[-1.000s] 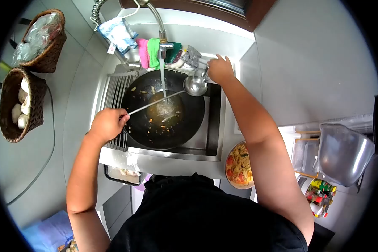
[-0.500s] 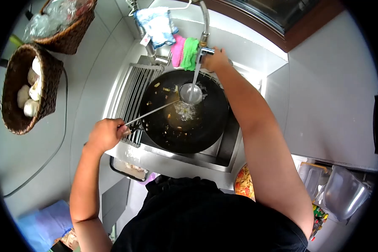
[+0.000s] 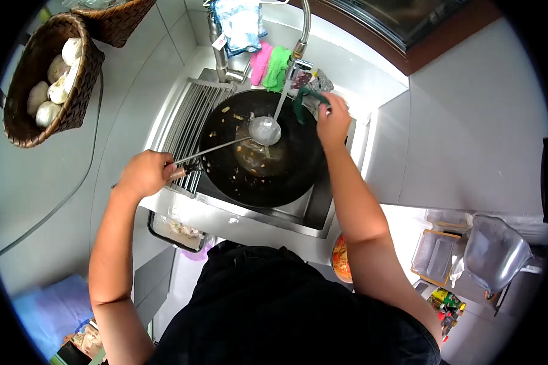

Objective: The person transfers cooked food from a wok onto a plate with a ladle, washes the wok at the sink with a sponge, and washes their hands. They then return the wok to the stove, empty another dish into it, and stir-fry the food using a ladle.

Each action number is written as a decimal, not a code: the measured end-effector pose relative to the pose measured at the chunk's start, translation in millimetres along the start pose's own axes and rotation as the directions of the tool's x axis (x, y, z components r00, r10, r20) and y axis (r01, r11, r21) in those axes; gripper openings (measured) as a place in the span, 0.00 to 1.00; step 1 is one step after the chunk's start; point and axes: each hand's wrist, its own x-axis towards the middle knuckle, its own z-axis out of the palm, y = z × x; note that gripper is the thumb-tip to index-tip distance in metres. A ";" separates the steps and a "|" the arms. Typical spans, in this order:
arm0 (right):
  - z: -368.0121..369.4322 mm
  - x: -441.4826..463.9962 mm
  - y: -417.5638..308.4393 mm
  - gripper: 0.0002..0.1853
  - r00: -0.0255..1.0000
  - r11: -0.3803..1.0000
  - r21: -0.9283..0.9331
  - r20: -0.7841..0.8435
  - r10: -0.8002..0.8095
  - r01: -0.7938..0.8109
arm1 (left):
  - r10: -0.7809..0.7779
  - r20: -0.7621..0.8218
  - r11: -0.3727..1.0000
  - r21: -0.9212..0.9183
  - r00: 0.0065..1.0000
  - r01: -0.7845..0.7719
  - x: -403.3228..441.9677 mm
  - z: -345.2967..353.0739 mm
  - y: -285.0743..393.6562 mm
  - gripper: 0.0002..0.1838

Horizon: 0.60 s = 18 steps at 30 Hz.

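My left hand (image 3: 145, 175) is closed round the long handle of a metal ladle (image 3: 265, 130); the wooden wok handle (image 3: 178, 174) lies by its fingers, and I cannot tell whether it grips that too. The ladle's bowl is inside a black wok (image 3: 274, 190), under water running from the tap (image 3: 299, 64). Cloudy water and food scraps lie in the wok, which rests over the sink (image 3: 315, 214). Right of the tap, my right hand (image 3: 333, 121) pinches a dark green, limp strip, seemingly a cloth or scouring pad (image 3: 309, 98).
A metal drying rack (image 3: 186, 125) spans the sink's left side. Pink (image 3: 261, 62) and green cloths (image 3: 278, 68) hang behind the wok. A basket of garlic (image 3: 91, 79) stands at left. A dish of red and yellow food (image 3: 341, 260) is by my right elbow.
My right hand has left the tap area and come right and nearer, now with the dark green strip. The ladle's bowl has shifted slightly left under the stream. The view has moved a little.
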 end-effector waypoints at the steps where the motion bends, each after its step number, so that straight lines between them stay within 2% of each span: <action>1: -3.7 -10.6 -8.8 0.14 0.997 0.997 -0.014 0.034 -0.075 0.075 | -0.017 0.017 1.000 0.019 1.000 0.017 -0.7 -1.1 3.1 0.09; 5: 13.0 -45.6 -22.9 0.15 0.947 0.989 0.048 0.287 -0.145 0.137 | -0.024 0.037 0.997 0.070 0.999 0.021 -6.1 -6.9 17.9 0.10; 6: 21.0 -52.1 -17.4 0.16 0.893 0.995 0.037 0.439 -0.095 0.087 | -0.011 0.028 0.997 0.075 1.000 0.008 -8.1 -7.7 20.5 0.10; 9: 35.4 -65.1 -17.4 0.19 0.701 0.889 -0.175 0.684 -0.200 0.424 | 0.019 -0.024 0.997 0.079 1.000 -0.017 -14.0 -10.9 28.7 0.11; 10: 39.3 -69.4 -19.0 0.25 0.697 0.914 -0.168 0.701 -0.152 0.369 | 0.017 -0.037 0.996 0.092 0.999 -0.014 -14.7 -12.1 29.9 0.11; 13: 39.2 -71.9 -37.6 0.31 0.761 0.908 -0.226 0.634 -0.138 0.353 | 0.003 -0.084 0.995 0.096 0.996 0.005 -19.2 -6.5 30.4 0.11; 14: 44.8 -70.9 -43.0 0.32 0.849 0.921 -0.249 0.510 -0.138 0.299 | 0.009 -0.106 0.996 0.085 0.994 0.000 -18.0 -3.5 30.7 0.11; 17: 47.8 -49.4 -61.1 0.28 0.848 0.940 -0.232 0.520 -0.098 0.251 | -0.004 -0.147 0.996 0.090 0.989 0.017 -16.4 -3.6 28.9 0.13; 18: 48.1 -46.8 -56.8 0.20 0.801 0.924 -0.202 0.578 -0.154 0.323 | -0.013 -0.155 0.995 0.099 0.988 0.029 -17.0 -4.3 28.1 0.14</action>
